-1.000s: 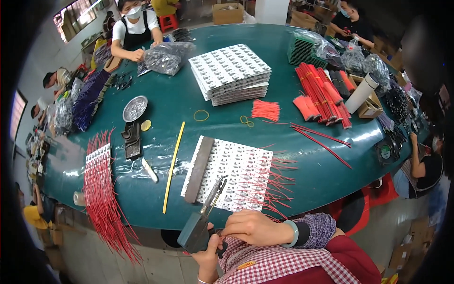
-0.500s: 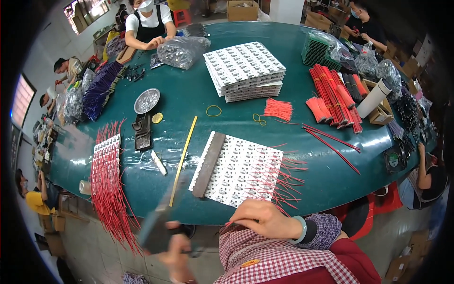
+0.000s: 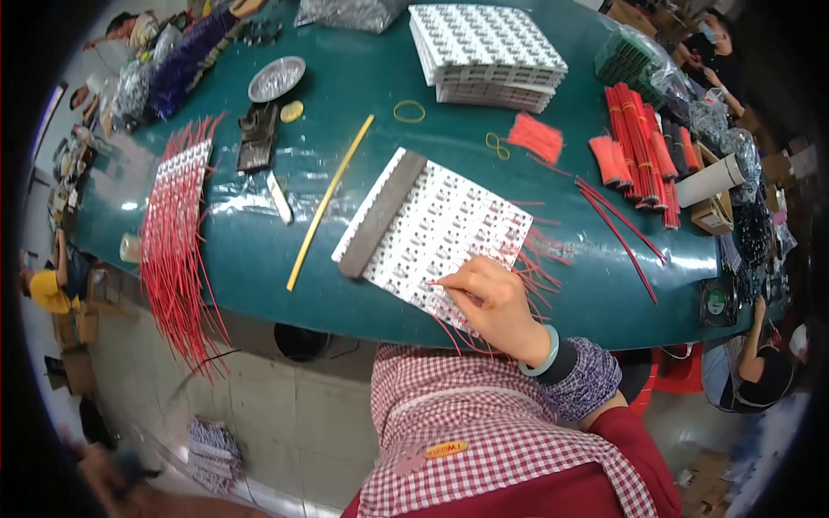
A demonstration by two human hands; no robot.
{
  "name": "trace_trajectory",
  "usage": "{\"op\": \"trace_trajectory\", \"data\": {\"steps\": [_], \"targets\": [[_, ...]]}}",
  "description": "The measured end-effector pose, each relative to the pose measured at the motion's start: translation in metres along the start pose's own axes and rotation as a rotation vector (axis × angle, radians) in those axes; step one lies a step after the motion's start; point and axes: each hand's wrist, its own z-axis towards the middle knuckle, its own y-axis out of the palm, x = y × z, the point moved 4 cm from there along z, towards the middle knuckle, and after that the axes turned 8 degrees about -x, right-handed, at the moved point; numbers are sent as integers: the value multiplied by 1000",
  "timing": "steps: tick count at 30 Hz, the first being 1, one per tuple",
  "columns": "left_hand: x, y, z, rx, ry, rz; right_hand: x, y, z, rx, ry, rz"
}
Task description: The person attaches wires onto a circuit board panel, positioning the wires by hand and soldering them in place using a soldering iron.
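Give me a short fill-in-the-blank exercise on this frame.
1. The right hand rests on the white panel and pinches a thin ___ wire.
2. A grey bar lies across that panel's ___ edge.
3. The long yellow stick lies on the ___ table.

Missing words: red; left; green

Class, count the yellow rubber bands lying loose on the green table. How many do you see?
3. One rubber band lies alone near the stack of white panels; two smaller ones overlap beside the loose bundle of short red wires. Others may be hidden under the clutter.

Red wires (image 3: 176, 250); teal table (image 3: 363, 86); red-white checked apron (image 3: 484, 432).
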Motion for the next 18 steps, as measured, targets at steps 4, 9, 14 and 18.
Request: {"op": "trace_trajectory", "data": {"steps": [4, 9, 14, 18], "targets": [[42, 137, -116, -188, -868, -582, 7, 16, -6, 0, -37, -78], [93, 201, -194, -425, -1192, -981, 6, 29, -12, -30, -41, -168], [114, 216, -227, -567, -1216, -927, 0, 38, -9, -61, -57, -210], [120, 220, -240, -660, -1093, -883, 2, 42, -7, -91, -86, -221]]}}
